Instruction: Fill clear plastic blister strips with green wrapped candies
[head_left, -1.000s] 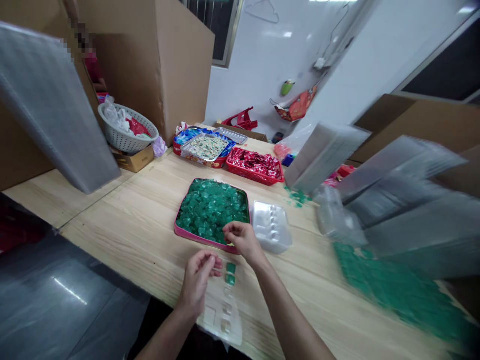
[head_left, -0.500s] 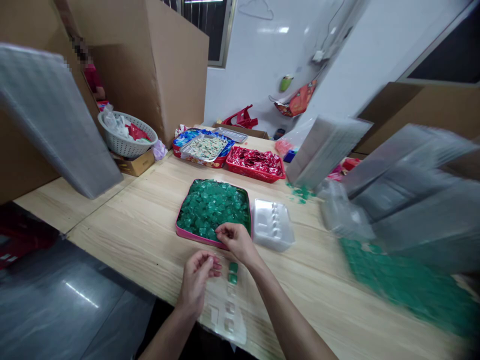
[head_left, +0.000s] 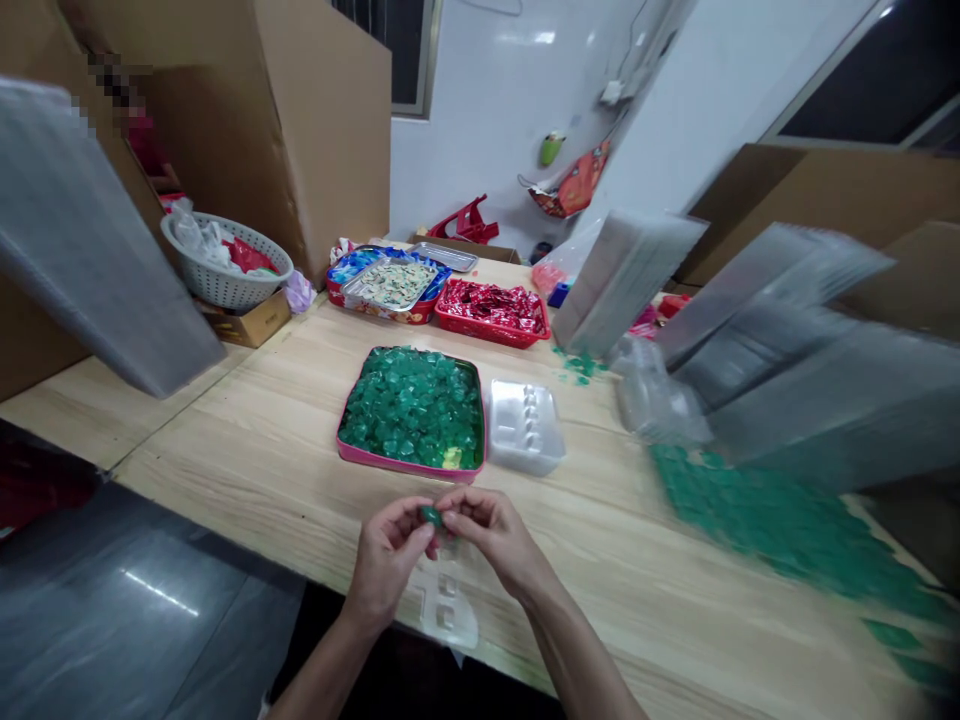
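Note:
A small shiny green piece point(head_left: 430, 515) is pinched between the fingertips of my left hand point(head_left: 384, 562) and my right hand point(head_left: 495, 537), which meet close to the table's front edge. Below them lies a clear plastic blister tray point(head_left: 448, 618) with moulded hollows; my hands cover its far part. Just beyond my hands stands a pink-sided tin point(head_left: 409, 466) heaped with green translucent pieces point(head_left: 412, 405), with a yellowish patch at its near right corner. A stack of clear trays point(head_left: 526, 430) sits against the tin's right side.
Farther back are a red basket of red packets point(head_left: 491, 310), a metal tray of small pieces point(head_left: 395, 284) and a grey basket point(head_left: 234, 285). Tall stacks of clear plastic point(head_left: 619, 285) stand at right, near spread green pieces point(head_left: 780, 530). Another plastic stack point(head_left: 101, 240) rises at left.
My right hand has come back from the tin's near edge to meet my left hand. A green piece now shows between their fingertips. The whole view has shifted slightly.

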